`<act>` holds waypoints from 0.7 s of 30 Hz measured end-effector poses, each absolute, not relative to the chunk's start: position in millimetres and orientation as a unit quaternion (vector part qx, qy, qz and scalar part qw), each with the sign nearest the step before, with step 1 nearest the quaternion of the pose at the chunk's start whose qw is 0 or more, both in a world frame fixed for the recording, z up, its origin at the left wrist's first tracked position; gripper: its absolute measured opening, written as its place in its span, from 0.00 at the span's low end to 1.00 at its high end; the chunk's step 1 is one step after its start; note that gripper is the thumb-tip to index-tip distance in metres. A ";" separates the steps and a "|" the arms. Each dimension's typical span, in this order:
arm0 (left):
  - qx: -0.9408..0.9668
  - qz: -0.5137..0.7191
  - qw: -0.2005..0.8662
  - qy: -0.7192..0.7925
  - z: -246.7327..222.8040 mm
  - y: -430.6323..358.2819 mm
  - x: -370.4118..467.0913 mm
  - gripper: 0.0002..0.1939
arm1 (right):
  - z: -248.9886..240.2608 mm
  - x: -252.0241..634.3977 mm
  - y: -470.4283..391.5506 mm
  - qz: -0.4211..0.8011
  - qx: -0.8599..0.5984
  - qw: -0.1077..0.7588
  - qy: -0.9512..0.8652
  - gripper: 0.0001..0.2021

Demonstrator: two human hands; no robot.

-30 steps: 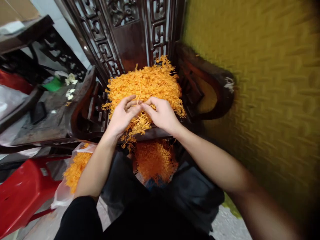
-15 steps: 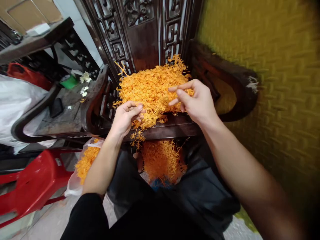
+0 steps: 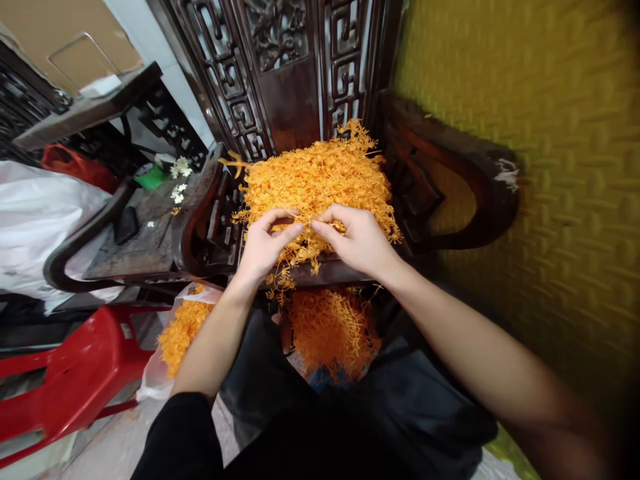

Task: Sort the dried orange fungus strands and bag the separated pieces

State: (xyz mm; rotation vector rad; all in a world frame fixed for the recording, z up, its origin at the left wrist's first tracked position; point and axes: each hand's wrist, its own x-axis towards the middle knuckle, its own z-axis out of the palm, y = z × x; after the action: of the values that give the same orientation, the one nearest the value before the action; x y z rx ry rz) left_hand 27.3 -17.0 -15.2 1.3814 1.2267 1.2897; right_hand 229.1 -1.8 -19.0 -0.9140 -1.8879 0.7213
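A heap of orange, curly plastic-like pieces [image 3: 315, 173] covers the seat of a dark carved wooden chair [image 3: 293, 100]. Over the front of the heap, my left hand [image 3: 267, 243] pinches a small orange piece between thumb and fingers. Close to its right, my right hand [image 3: 350, 240] is also closed, thumb against forefinger, on the same small orange piece or one touching it. The fingertips are a short gap apart. Some orange strands hang over the seat's front edge below my left hand.
More orange pieces [image 3: 333, 330] lie low between the knees. At the left are an orange-filled plastic bag [image 3: 185, 333], a red plastic stool [image 3: 85, 367], a dark phone [image 3: 126, 225], green tape [image 3: 150, 175] and a white sack [image 3: 40, 220]. The chair's curved armrest [image 3: 480, 173] is at the right.
My right hand has moved left and down from the heap's right side, and its spread fingers have closed beside my left hand. The view has shifted slightly.
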 end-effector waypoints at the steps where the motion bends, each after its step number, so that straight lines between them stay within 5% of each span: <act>1: 0.574 0.508 0.428 0.479 -14.6 -16.8 26.9 0.23 | -17.3 231.7 -0.1 0.341 -0.355 0.445 -0.748 0.12; 4: 0.595 0.478 0.457 0.458 -13.7 -15.9 27.1 0.24 | -14.7 238.4 4.0 0.432 -0.327 0.422 -0.727 0.15; 13: 0.587 0.496 0.459 0.445 -15.6 -14.1 32.1 0.19 | -18.7 238.5 3.6 0.416 -0.381 0.344 -0.751 0.20; 21: 0.578 0.437 0.514 0.459 -19.0 -18.2 49.8 0.24 | -20.3 233.7 -0.5 0.368 -0.431 0.388 -0.727 0.12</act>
State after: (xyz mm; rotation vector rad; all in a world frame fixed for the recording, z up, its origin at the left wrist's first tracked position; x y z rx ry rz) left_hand 49.8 -18.2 -19.0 1.3900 1.1028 1.0511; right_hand 233.7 -0.5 -20.3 -1.0969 -1.8484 0.9351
